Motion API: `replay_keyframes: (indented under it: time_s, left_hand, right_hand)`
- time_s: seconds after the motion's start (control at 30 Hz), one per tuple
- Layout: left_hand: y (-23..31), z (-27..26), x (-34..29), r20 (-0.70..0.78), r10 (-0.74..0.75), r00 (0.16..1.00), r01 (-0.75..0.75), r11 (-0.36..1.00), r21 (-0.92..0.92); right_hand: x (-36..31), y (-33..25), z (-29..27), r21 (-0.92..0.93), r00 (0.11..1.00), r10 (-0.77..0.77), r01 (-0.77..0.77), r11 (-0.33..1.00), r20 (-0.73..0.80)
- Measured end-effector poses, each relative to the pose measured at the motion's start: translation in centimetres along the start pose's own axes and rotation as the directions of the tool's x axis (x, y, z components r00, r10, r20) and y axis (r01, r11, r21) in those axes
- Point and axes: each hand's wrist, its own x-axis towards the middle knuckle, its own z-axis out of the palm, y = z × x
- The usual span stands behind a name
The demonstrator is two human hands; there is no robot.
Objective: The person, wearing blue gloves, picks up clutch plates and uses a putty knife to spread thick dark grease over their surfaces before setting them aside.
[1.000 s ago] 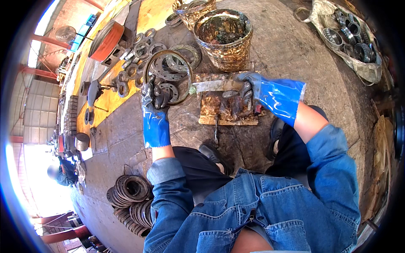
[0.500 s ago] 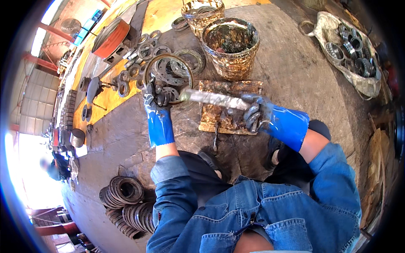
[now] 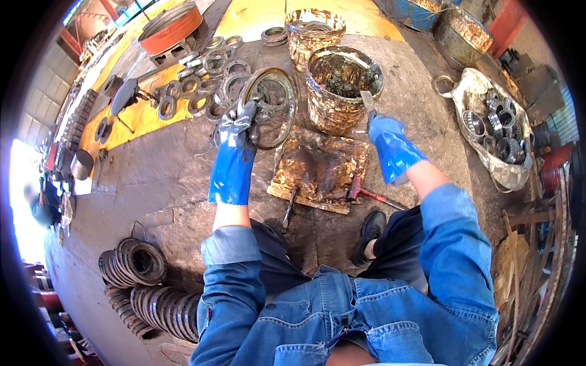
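Observation:
My left hand (image 3: 238, 129), in a long blue glove with dark grease on the fingers, grips a large thin metal ring (image 3: 292, 114) by its left side. The ring stands tilted up over smaller rings on the floor. My right hand (image 3: 388, 137), gloved in blue too, is closed round a flat, pale metal scraper (image 3: 367, 101). The scraper's tip points up at the right rim of a grease-smeared bucket (image 3: 334, 116), which has dark grease inside. Below lies a greasy board (image 3: 320, 168), with a red-headed hammer (image 3: 355, 188) and a chisel-like tool (image 3: 289, 211) at its near edge.
A second bucket (image 3: 299, 47) stands behind the first. Bearing rings (image 3: 198, 105) lie at left. A white sack (image 3: 511, 177) of bearings is at right. Stacked rings (image 3: 141, 261) sit near my left leg; an orange drum (image 3: 172, 32) stands far left.
My right hand has swung the scraper away from the ring to the bucket's rim. The left hand still holds the ring, now turned a little. The view has shifted, uncovering the hammer.

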Motion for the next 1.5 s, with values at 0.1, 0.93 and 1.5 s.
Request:
replay_keyframes:
  time_s: [0.1,0.93,1.5]
  left_hand:
    - [-0.3,-0.9,0.1,-0.049,0.078,0.996,-0.077,0.997,0.026]
    - [1.0,1.1,-3.4,0.13,-0.072,0.989,0.051,0.986,0.159]
    - [-0.2,-0.2,-0.8,0.001,0.001,1.0,-0.001,0.993,0.115]
  right_hand:
    - [-4.6,-1.4,-3.3,0.143,0.987,-0.161,0.158,0.977,0.006]
    - [-6.7,-2.7,0.9,1.0,0.974,-0.226,-0.004,0.01,0.006]
    - [-10.6,-4.3,4.1,0.25,0.562,-0.772,-0.826,-0.505,0.296]
